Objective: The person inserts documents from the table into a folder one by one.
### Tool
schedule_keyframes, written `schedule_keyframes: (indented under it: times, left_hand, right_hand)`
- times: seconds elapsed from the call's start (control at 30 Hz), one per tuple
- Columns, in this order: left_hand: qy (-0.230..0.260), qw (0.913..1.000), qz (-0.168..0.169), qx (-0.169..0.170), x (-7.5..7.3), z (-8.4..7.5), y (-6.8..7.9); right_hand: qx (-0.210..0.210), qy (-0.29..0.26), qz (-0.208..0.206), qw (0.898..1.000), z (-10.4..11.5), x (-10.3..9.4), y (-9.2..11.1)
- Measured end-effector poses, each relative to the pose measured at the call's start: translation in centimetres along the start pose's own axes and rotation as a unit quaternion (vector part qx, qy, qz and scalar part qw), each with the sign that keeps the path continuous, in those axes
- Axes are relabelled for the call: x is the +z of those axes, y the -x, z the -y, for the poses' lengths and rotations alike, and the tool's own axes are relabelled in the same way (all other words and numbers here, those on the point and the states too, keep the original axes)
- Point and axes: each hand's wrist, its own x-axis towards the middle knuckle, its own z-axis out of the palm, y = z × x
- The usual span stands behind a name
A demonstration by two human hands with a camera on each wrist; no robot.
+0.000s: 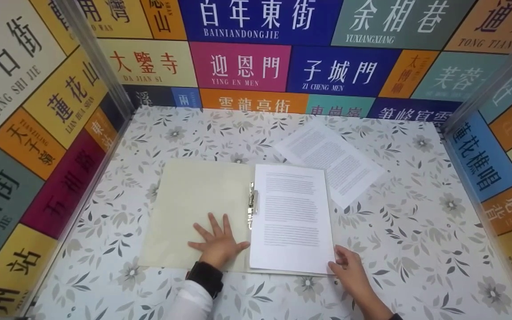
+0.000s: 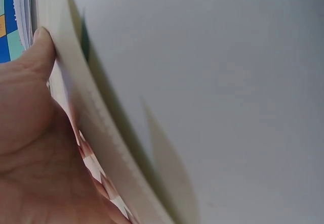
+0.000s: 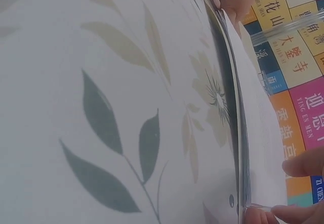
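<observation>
An open cream folder (image 1: 194,191) lies flat, with a stack of printed paper (image 1: 289,258) on its right half. A metal clip (image 1: 251,205) runs along the fold beside the stack's left edge. My left hand (image 1: 218,244) presses on the bare left cover, fingers spread and thumb by the fold. At the stack's lower right corner, my right hand (image 1: 349,264) has its fingers curled and its thumb at the paper's edge. The right wrist view shows fingertips (image 3: 258,216) around that corner. The left wrist view has the left hand (image 2: 30,128) close against the cover.
Another printed sheet (image 1: 331,155) lies askew behind the folder, partly under its right side. A flower-patterned cloth (image 1: 416,249) covers the table. Upright panels (image 1: 242,66) with coloured street-name signs stand at the back and on both sides.
</observation>
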Motion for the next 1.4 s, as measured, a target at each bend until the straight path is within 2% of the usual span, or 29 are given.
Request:
schedule_keyframes:
  times: [0.17, 0.33, 0.5, 0.67, 0.77, 0.87, 1.03, 1.17, 1.27, 1.4]
  left_hand:
    - [-0.003, 1.0000, 0.004, 0.000, 0.0, 0.1, -0.1]
    - [-0.003, 1.0000, 0.003, 0.001, 0.0, 0.3, -0.2]
    - [0.001, 1.0000, 0.000, 0.002, 0.2, 0.3, -0.3]
    - [0.001, 1.0000, -0.003, 0.002, 0.2, 0.3, -0.4]
    - [0.002, 1.0000, -0.001, 0.002, 0.3, 0.4, -0.4]
    - [0.004, 1.0000, 0.000, 0.002, 0.2, 0.4, -0.3]
    - [0.005, 1.0000, -0.003, 0.003, 0.2, 0.3, -0.1]
    - [0.003, 1.0000, -0.004, 0.005, 0.1, 0.3, 0.1]
    - [0.005, 0.9999, -0.005, 0.007, -0.1, 0.2, 0.2]
    - [0.010, 0.9999, -0.002, 0.010, -0.4, 0.1, 0.3]
  right_hand:
    - [-0.026, -0.006, -0.004, 1.000, 0.2, -1.3, -0.2]
    - [-0.063, -0.019, -0.016, 0.998, 1.5, -3.5, -1.3]
    - [-0.064, -0.020, -0.033, 0.997, 3.5, -5.9, -2.9]
    - [-0.091, -0.025, -0.068, 0.993, 5.3, -7.9, -4.8]
    - [-0.097, -0.008, -0.077, 0.992, 6.3, -9.2, -6.3]
    - [-0.085, 0.019, -0.078, 0.993, 6.7, -10.6, -8.3]
    - [-0.047, 0.050, -0.089, 0.994, 6.2, -13.4, -12.4]
    - [-0.040, 0.078, -0.100, 0.991, 5.2, -15.2, -14.8]
    - [-0.038, 0.095, -0.090, 0.991, 4.5, -15.9, -16.0]
    - [-0.045, 0.104, -0.061, 0.992, 3.2, -16.0, -17.2]
